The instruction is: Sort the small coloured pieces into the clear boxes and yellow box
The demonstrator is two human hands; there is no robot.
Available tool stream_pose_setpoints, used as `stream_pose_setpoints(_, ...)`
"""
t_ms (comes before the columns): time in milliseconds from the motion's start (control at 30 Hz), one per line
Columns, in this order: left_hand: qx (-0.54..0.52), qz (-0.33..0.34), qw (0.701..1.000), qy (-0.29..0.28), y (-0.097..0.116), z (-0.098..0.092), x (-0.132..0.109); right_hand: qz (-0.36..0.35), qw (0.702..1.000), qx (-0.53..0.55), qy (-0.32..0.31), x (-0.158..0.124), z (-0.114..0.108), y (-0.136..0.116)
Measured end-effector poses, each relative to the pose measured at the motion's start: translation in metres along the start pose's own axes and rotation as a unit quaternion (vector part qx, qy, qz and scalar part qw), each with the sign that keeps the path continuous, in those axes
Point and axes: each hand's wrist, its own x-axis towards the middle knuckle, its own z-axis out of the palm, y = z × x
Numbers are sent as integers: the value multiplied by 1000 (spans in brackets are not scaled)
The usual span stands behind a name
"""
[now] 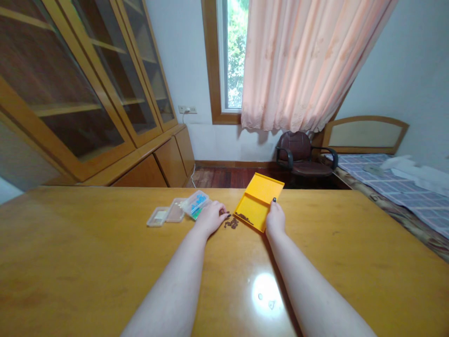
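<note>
A: Where to begin?
B: At a small scatter of brown pieces (231, 224), loose on a wooden table (105, 271) — taken as the clock's centre.
A: And the right hand (276, 220)?
B: At three o'clock, gripping the edge of a two-panelled yellow case (261, 202). With the case at two o'clock, and more brown pieces (244, 218) gathered along its lower edge.
A: The left hand (211, 217)?
B: Between nine and ten, curled close beside the scatter — too small to tell, pinching a piece or not.
A: Beyond that?
B: Farther out that way, three clear plastic containers (175, 213), with blue and green pieces (198, 202) in the one nearest the hand.
</note>
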Motion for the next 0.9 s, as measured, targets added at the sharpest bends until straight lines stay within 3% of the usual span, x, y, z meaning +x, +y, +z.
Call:
stream_pose_setpoints(400,49,-66,996,-47,3,4,2,15,1000,18,-6,-2,1,-2)
stream_pose_setpoints(900,91,-42,994,-46,8,4,1,-8,1000,-16,8,-2,1,-2)
